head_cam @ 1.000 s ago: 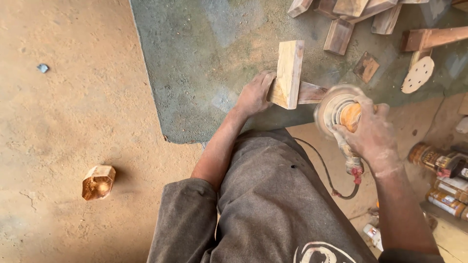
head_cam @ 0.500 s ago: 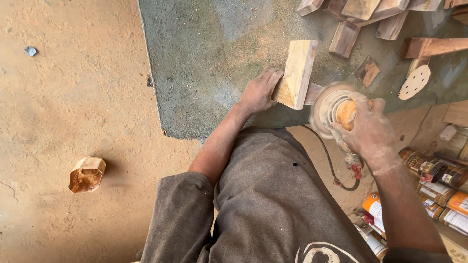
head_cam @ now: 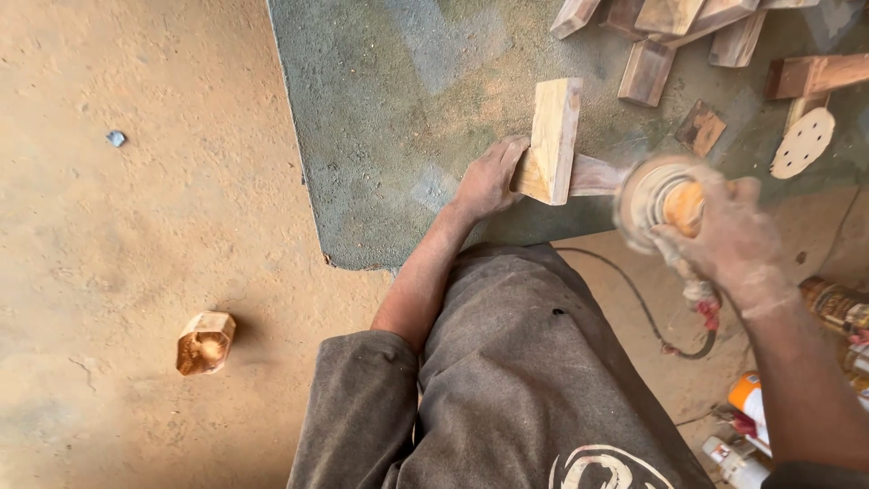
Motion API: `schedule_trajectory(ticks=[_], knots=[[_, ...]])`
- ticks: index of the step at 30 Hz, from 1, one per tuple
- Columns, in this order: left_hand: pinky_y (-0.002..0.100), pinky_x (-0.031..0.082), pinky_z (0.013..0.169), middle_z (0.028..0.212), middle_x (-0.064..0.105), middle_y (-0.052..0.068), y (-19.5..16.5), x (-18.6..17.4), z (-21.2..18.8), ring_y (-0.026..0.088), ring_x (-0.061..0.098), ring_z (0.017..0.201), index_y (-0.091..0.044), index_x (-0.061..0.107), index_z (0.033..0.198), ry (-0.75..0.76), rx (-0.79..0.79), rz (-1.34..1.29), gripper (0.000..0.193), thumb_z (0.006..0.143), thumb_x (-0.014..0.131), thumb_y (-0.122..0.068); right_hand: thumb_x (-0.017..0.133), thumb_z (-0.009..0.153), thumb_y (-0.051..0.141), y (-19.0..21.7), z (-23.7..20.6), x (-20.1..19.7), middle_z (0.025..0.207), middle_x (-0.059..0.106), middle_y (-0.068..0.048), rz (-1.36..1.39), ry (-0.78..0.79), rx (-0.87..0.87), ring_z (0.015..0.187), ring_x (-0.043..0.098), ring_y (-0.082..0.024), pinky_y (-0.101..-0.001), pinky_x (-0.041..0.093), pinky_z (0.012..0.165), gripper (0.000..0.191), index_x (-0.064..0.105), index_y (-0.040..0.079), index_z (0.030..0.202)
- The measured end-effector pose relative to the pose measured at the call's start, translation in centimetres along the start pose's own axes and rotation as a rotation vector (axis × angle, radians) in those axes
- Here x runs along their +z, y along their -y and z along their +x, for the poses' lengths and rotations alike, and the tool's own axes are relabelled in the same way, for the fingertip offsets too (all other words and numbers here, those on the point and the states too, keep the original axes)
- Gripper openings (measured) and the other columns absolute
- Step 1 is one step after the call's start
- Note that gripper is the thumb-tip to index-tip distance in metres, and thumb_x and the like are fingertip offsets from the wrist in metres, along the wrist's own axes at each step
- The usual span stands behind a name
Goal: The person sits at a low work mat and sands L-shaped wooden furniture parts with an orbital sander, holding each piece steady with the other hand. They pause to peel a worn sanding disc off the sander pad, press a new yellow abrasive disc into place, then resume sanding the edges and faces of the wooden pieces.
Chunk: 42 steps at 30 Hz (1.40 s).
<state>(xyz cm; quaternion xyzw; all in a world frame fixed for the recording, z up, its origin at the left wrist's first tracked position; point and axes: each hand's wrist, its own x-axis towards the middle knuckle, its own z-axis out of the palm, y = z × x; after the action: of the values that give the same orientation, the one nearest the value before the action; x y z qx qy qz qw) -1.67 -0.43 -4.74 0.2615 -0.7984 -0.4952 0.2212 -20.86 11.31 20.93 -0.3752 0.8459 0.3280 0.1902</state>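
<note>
A dusty green table point(head_cam: 389, 136) is standing over a sandy floor point(head_cam: 136, 226). At its near edge, the left hand point(head_cam: 487, 177) is pressing a pale wooden block point(head_cam: 554, 140) with fingers clamped on it. The right hand point(head_cam: 724, 240) is gripping a spinning orbital sander point(head_cam: 656, 195), fingers wrapped around it.

Bare grey-green worktop point(head_cam: 398, 118) open on left, pile of brown wood offcuts point(head_cam: 670, 36) blocking far right, pale round sanding disc point(head_cam: 802, 142) nr right edge.
</note>
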Motion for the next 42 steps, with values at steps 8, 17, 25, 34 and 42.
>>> schedule_trajectory(ticks=[8,17,25,34,42], knots=[[0.044,0.047,0.112,0.146,0.051,0.016,0.0,1.0,-0.3,0.034,0.053,0.135,-0.008,0.040,0.144,-0.047,0.024,0.020,0.094,0.065,0.091,-0.012,0.081,0.081,0.059,0.8,1.7,0.9,0.129,0.048,-0.025,-0.033,-0.019,-0.188,0.104,0.069,-0.045,-0.0489,0.063,0.088,0.097,0.040,0.011,0.155],[0.041,0.047,0.116,0.146,0.054,0.014,-1.0,0.6,-0.6,0.032,0.054,0.137,-0.009,0.043,0.145,-0.105,-0.027,-0.032,0.091,0.067,0.091,-0.010,0.073,0.086,0.056,0.6,0.6,3.3,0.130,0.044,-0.021,-0.080,-0.130,-0.391,0.093,0.072,-0.038,-0.0405,0.067,0.075,0.085,0.041,0.009,0.150],[0.043,0.049,0.114,0.144,0.054,0.017,-1.6,0.9,-0.4,0.034,0.054,0.135,-0.006,0.043,0.142,-0.119,-0.039,0.021,0.090,0.067,0.091,-0.010,0.074,0.083,0.053,-3.0,2.8,2.0,0.129,0.043,-0.024,0.021,-0.117,-0.305,0.096,0.070,-0.045,-0.0473,0.065,0.077,0.088,0.039,0.012,0.153],[0.042,0.054,0.110,0.143,0.057,0.016,-2.1,1.5,0.1,0.033,0.059,0.133,-0.006,0.044,0.140,-0.156,0.017,0.068,0.079,0.074,0.087,-0.010,0.071,0.092,0.046,1.2,3.4,0.1,0.124,0.044,-0.024,0.114,0.005,-0.364,0.084,0.071,-0.036,-0.0367,0.069,0.067,0.080,0.034,0.006,0.150],[0.044,0.055,0.106,0.139,0.059,0.017,-2.3,1.7,-0.4,0.035,0.060,0.129,-0.006,0.047,0.138,-0.169,-0.029,0.078,0.081,0.069,0.088,-0.011,0.075,0.088,0.047,-0.3,2.4,3.0,0.126,0.043,-0.024,0.162,-0.105,-0.426,0.090,0.071,-0.038,-0.0392,0.067,0.072,0.082,0.034,0.009,0.149]])
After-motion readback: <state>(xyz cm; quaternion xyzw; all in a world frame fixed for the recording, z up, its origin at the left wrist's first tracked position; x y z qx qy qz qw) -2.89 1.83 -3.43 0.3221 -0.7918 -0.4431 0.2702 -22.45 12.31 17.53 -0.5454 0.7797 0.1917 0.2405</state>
